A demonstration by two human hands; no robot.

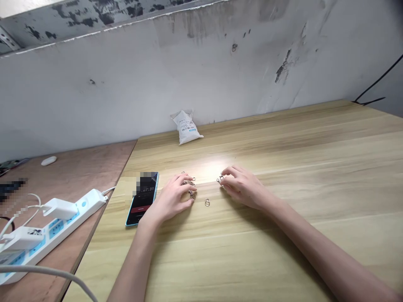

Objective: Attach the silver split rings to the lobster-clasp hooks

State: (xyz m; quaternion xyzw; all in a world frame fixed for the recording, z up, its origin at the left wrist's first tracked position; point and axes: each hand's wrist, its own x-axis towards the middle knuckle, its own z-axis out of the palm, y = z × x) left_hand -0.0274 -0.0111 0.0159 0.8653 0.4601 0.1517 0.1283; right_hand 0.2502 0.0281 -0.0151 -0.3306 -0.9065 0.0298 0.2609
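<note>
My left hand rests on the light wooden table with its fingers curled round a small pile of metal rings. A little to the right, my right hand pinches one small metal ring between its fingertips. A single loose ring lies on the table between the two hands, touching neither.
A phone with a lit screen lies just left of my left hand. A small white bag leans by the wall. On the darker table at the left lie a white power strip with plugged chargers and cables.
</note>
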